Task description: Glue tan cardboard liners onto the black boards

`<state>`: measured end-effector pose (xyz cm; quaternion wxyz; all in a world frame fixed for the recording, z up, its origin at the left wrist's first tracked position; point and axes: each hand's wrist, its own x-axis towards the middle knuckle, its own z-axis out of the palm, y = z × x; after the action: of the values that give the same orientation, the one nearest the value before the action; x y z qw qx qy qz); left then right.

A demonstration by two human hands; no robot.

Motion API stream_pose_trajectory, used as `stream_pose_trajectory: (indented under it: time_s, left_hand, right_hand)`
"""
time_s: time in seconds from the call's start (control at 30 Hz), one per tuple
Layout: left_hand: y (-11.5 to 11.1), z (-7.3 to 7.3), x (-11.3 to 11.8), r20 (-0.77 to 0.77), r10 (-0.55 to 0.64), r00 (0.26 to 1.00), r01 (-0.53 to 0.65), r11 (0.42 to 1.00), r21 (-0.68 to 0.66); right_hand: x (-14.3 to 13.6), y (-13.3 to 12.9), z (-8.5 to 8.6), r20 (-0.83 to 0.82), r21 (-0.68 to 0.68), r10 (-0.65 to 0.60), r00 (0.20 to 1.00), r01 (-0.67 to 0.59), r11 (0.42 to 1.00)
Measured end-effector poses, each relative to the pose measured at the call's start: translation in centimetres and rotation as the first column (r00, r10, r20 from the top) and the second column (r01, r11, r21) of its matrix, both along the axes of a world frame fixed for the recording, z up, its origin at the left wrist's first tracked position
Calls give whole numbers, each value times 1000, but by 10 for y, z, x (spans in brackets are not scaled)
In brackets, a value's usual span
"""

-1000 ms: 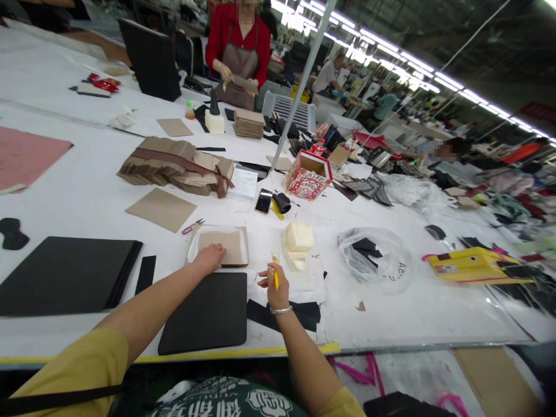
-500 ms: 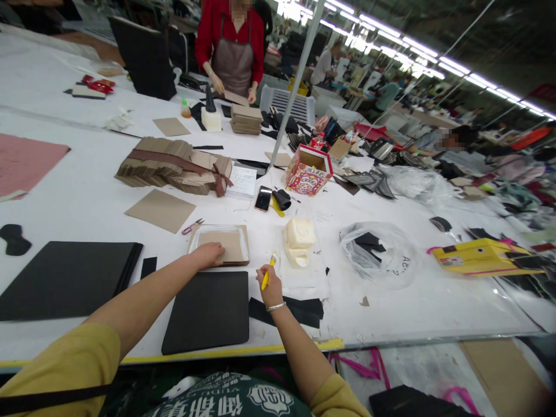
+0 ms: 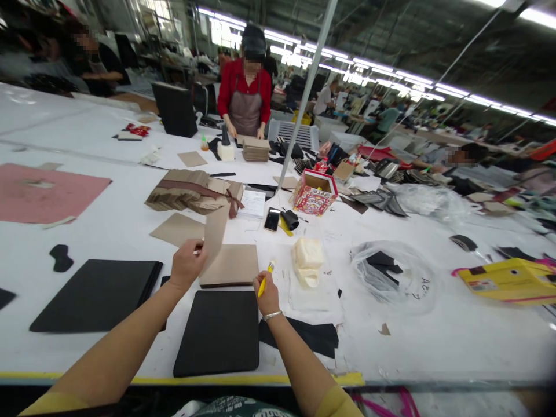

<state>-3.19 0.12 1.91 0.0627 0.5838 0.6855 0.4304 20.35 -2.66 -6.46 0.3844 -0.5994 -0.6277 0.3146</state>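
Observation:
My left hand (image 3: 187,265) grips a tan cardboard piece (image 3: 215,231), lifted and tilted nearly upright above the table. Below and right of it lies a tan board stack (image 3: 237,263). My right hand (image 3: 266,294) is closed around a yellow-handled brush (image 3: 264,282), its tip pointing up, just right of the stack. Nearest me lies a black panel (image 3: 219,333) with rounded corners. Farther left is a pile of larger black panels (image 3: 95,295). A cream-coloured glue container (image 3: 307,260) stands right of my right hand.
Beyond my hands are a tied cardboard bundle (image 3: 185,191), a phone (image 3: 272,219) and a red patterned box (image 3: 315,192). To the right are a plastic bag (image 3: 393,278) and a yellow box (image 3: 512,281). Across the table stands a person in red (image 3: 245,95).
My left hand has raised a cardboard piece off the stack and moved left with it. The view has tilted up. My right hand still holds the brush.

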Motion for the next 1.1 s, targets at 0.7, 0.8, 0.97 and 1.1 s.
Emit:
stream_pose_trajectory:
  time_s: [0.7, 0.8, 0.97, 1.1]
  left_hand:
    - [-97, -21, -2, 795, 222, 564, -130, 975, -179]
    - [-122, -49, -7, 665, 233, 709, 25, 935, -354]
    - [-164, -89, -6, 406, 196, 893, 86, 811, -579]
    - [-178, -108, -14, 182, 54, 982, 76, 765, -639]
  right_hand:
    - [27, -40, 60, -628, -132, 71, 775, -196, 972]
    - [49, -59, 47, -591, -215, 102, 800, -278, 936]
    - [67, -90, 10, -269, -279, 161, 949, -237, 931]
    - [60, -98, -12, 111, -211, 191, 975, -165, 963]
